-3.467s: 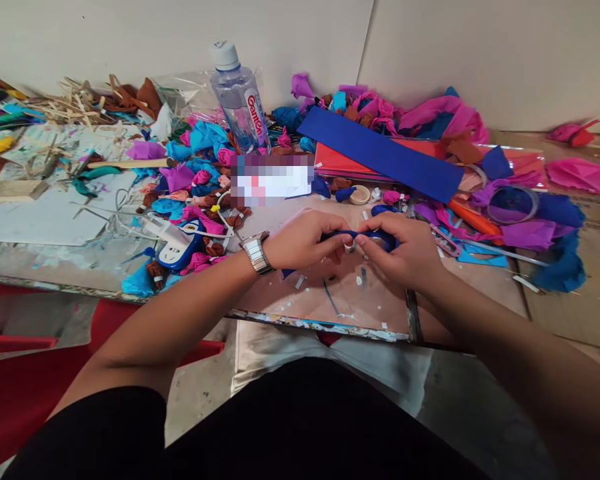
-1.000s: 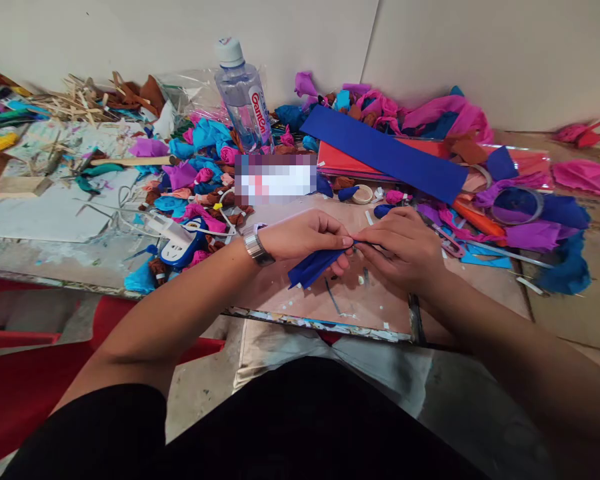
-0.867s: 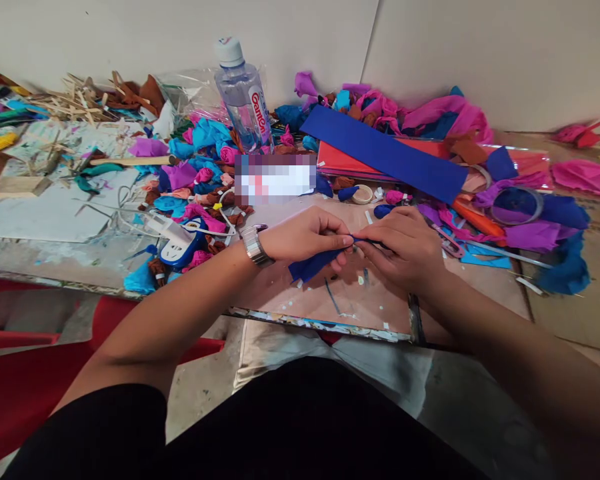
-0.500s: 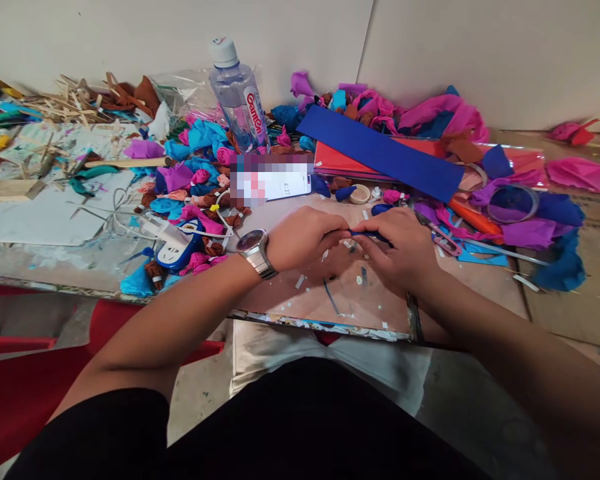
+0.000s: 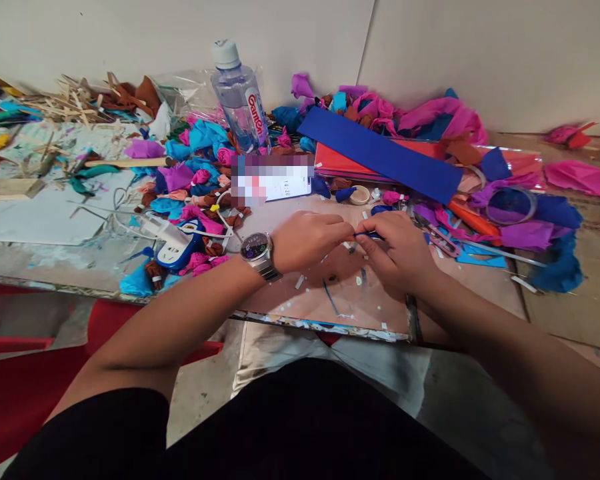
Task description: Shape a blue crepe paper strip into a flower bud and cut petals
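Observation:
Above the bare patch of the table, my left hand [image 5: 314, 239] and my right hand [image 5: 399, 247] meet fingertip to fingertip. Both pinch a small dark blue paper piece [image 5: 371, 235], mostly covered by the fingers; it looks narrow and twisted. Just behind the hands lie another dark blue paper bundle [image 5: 381, 209] and a roll of tape [image 5: 360, 195]. A wide blue paper strip [image 5: 380, 153] rests slantwise on red sheets [image 5: 337, 160] at the back. Beside my right hand is a pink utility knife [image 5: 443, 240].
A water bottle [image 5: 237, 100] stands at the back, behind a lit phone [image 5: 290, 188]. A blue-and-white power strip [image 5: 177, 252] with cables sits left. Around them lie many crumpled paper bundles [image 5: 205, 137], wood sticks [image 5: 75, 100] and a clear tape roll [image 5: 511, 203]. The table edge [image 5: 320, 327] runs before me.
Both hands stay together on the blue paper piece. My left hand has shifted slightly right and its wrist has turned, showing more of the watch face.

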### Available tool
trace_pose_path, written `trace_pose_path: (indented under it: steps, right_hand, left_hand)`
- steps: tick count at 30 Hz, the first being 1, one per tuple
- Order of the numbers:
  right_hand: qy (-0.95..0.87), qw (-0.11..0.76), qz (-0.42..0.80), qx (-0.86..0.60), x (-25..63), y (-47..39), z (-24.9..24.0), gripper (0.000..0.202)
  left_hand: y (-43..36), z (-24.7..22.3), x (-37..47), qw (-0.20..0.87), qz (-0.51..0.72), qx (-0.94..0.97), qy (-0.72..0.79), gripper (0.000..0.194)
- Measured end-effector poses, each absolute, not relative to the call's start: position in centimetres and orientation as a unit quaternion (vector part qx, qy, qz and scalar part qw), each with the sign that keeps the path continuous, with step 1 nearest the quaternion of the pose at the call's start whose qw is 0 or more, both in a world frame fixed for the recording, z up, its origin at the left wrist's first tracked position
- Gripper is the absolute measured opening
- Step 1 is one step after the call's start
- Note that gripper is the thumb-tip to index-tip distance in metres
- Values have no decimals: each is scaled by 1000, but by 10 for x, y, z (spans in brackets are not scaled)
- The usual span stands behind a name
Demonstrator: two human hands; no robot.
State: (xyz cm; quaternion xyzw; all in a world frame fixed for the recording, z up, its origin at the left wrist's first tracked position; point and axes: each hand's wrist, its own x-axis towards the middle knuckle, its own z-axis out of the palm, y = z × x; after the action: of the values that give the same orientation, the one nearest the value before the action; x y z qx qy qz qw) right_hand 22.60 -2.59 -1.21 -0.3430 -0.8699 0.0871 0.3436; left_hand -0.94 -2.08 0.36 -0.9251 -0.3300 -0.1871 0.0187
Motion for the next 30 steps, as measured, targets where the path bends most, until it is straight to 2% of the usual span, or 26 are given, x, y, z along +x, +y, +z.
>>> trace_pose_path:
  steps: [3,6,13,20,25,30]
  right_hand:
    - [-870,323,103,-357,225,-27,-13,19]
    - [-869,314,99,-369,224,-27,-16,16]
    - [-862,363,76,-346,226,-25,-16,11]
    - [-867,345,81,-350,226,-25,-13,12]
    - [-858,353,74,-365,227,-26,-12,8]
    - [-849,365,84,-373,226,-26,-12,7]
  left_hand:
    - [-22,2,-7,5,-211,-921,-328,29]
    - [-22,2,-6,-60,-236,-911,-332,30]
    - [-20,3,-7,-204,-261,-875,-353,27]
    - [-22,10,-5,-294,-238,-859,-346,29]
    - [-21,13,-7,-408,-231,-815,-342,31]
    - [-18,14,-10,-418,-211,-810,-352,33]
